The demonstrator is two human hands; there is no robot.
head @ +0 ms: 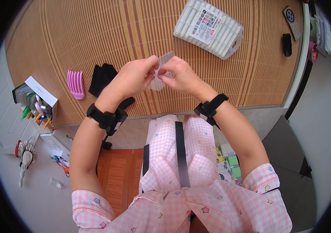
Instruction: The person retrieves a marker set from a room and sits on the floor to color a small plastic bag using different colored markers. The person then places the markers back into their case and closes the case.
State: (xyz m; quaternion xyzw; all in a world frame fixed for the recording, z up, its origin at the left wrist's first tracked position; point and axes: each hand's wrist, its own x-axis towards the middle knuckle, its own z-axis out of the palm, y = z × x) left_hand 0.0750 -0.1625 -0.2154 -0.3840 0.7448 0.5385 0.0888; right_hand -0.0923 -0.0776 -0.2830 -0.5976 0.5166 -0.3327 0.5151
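Note:
My left hand (137,74) and my right hand (181,74) meet above a slatted bamboo mat (142,29). Thumbs and forefingers of both pinch a small translucent plastic piece (156,85), which looks like a thin sheet or bag; its upper part sticks up between the hands. What exactly the fingertips grip is too small to tell. Close to my left wrist lies a folded black cloth (103,77), partly hidden by the forearm. Left of the cloth is a pink plastic comb-like hair clip (76,84). Beyond my right hand rests a clear case of white markers (209,29) with a printed label.
At the far right of the mat lie a phone (292,21) and a black oblong object (287,45). An open box (41,94) with pens and small items stands at the left edge. A pale raised rim (296,72) borders the right side.

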